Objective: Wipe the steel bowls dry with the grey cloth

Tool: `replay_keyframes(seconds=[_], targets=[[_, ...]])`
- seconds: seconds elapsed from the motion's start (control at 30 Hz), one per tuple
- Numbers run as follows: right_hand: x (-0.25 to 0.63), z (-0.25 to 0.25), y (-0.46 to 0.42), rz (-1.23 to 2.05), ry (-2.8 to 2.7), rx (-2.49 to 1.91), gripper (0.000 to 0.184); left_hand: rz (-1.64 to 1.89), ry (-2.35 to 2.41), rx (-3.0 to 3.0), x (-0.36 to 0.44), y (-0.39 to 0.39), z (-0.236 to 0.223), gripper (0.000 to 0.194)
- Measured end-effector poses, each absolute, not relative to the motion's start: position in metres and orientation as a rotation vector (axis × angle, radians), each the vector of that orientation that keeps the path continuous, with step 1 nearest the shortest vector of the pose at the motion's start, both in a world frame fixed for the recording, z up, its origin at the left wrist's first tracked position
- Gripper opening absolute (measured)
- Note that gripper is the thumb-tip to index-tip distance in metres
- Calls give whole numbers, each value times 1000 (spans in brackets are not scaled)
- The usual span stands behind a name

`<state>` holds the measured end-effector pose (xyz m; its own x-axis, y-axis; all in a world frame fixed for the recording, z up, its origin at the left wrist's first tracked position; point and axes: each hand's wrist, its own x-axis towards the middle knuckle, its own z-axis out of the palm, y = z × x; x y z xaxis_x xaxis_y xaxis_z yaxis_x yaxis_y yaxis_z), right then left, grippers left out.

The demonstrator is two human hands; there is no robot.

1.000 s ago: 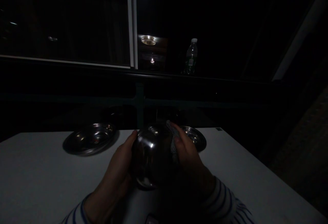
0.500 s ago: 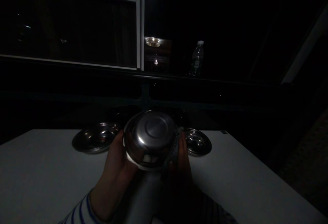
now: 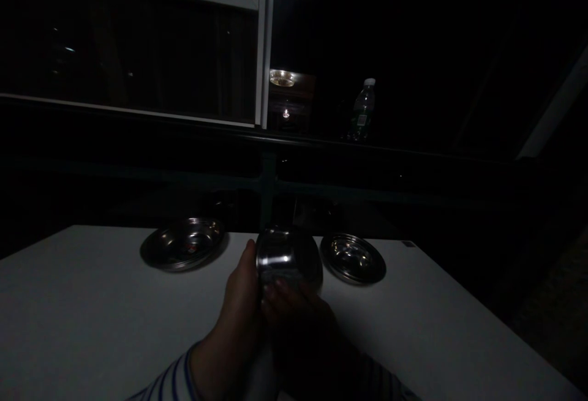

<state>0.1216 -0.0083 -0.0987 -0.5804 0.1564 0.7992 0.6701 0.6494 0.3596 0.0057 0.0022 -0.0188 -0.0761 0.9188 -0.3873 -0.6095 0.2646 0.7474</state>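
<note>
The scene is very dark. My left hand (image 3: 239, 303) grips a shiny steel bowl (image 3: 287, 257) at its left side, thumb up along the rim. My right hand (image 3: 294, 309) lies in shadow right under the bowl, fingertips pressed against its near wall; a cloth seen in it earlier cannot be made out now. The bowl is held just above a white table (image 3: 92, 315). Both sleeves are white with dark stripes.
Two steel plates rest at the table's far edge: a larger one (image 3: 184, 251) to the left, a smaller one (image 3: 353, 258) to the right. Beyond stands a dark ledge with a plastic water bottle (image 3: 364, 110), a window frame (image 3: 263, 46) and a reflected lamp.
The bowl has been turned and lowered; its flat base faced me half a second ago, now its side shows. My right hand slid from the bowl's right side to underneath. The view shifted left.
</note>
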Motion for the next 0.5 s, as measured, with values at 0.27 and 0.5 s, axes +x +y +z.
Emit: replay_keyframes(seconds=[0.27, 0.5], targets=[[120, -91, 8, -776, -1976, -674, 34, 1137, 954, 469, 17, 0, -16, 56], [155, -67, 23, -175, -1822, -959, 45, 1143, 954, 618, 21, -11, -21, 64]])
